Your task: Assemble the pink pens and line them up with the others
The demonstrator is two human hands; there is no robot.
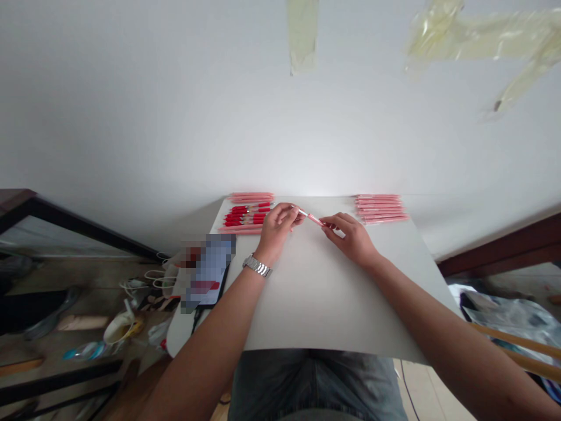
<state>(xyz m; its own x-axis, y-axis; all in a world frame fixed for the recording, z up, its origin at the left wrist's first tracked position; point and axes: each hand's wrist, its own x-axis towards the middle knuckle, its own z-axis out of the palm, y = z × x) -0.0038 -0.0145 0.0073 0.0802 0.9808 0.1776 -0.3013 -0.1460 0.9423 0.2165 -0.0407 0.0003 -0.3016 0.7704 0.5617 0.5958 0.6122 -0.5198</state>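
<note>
My left hand, with a metal watch on its wrist, pinches the white end of a slim white-and-pink stick that looks like a pen refill. The fingertips of my right hand are closed on its pink end. The stick is held slanting above the white table, between both hands. Beside my left hand lie several red pens in a row, partly hidden by its fingers. Thin pink sticks lie just in front of them, and more pink sticks lie behind.
On the table, a stack of pink sticks lies at the back right. A blurred-out phone or tablet rests at the left edge with a cable. The wall stands behind. Bottles, cords and clutter are on the floor at left.
</note>
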